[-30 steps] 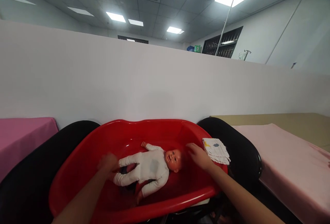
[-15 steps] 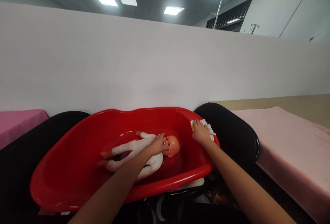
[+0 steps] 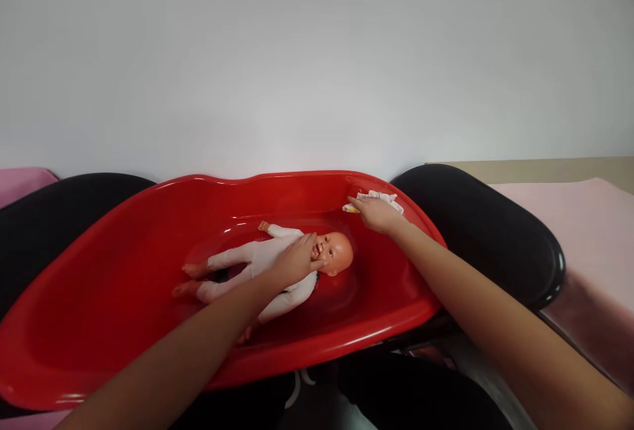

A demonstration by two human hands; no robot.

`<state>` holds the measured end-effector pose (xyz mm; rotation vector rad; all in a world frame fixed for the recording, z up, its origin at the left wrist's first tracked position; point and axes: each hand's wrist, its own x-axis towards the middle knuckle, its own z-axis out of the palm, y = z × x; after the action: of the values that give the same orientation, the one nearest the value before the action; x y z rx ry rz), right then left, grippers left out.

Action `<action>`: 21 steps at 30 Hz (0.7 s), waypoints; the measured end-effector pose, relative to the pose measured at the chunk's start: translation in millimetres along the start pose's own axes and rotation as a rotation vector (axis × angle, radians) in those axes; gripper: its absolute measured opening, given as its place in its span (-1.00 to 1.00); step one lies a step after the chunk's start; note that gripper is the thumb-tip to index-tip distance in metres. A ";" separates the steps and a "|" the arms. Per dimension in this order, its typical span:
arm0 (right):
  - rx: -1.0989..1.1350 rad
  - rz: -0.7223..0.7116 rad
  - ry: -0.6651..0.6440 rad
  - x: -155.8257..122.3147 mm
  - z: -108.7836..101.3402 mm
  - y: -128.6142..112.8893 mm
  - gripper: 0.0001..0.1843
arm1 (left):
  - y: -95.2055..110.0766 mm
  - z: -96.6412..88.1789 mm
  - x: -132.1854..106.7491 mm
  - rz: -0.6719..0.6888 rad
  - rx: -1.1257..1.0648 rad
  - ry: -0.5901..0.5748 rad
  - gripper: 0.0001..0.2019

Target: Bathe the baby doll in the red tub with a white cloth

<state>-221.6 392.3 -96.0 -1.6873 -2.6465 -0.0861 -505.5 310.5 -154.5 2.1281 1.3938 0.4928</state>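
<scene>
**White cloth (image 3: pixel 393 203) drawn inward from the rim of the red tub (image 3: pixel 109 265)**

Since half a second ago, the cloth has been shifted off the tub's edge by the right hand (image 3: pixel 380 214), and the head view has been tipped lower. With the tub read as a clock face, the cloth is held at about two o'clock, gripped by the right hand's fingers, its ruffled edges left showing; whether the inner wall is touched by it cannot be told.

The doll (image 3: pixel 262 253), dressed in white, is laid on its back in the tub, its feet pointed toward nine o'clock and its bald head toward three. Its chin is touched by the left hand (image 3: pixel 294 261), whose fingers and thumb are held parted; how firmly they are pressed cannot be told.

At three o'clock, the tub is flanked by a black panel (image 3: pixel 475 238), with a pink-covered surface (image 3: pixel 574 218) seen beyond. At twelve, a pale wall (image 3: pixel 317 73) is seen.
</scene>
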 end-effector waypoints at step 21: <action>0.780 0.048 -0.293 25.2 7.1 -28.2 -0.26 | -20.6 -6.9 2.9 0.060 -0.061 -0.040 -0.70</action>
<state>-257.5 403.6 -103.6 -1.5345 -2.2910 1.1054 -523.0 321.4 -161.8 2.1244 1.2796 0.5064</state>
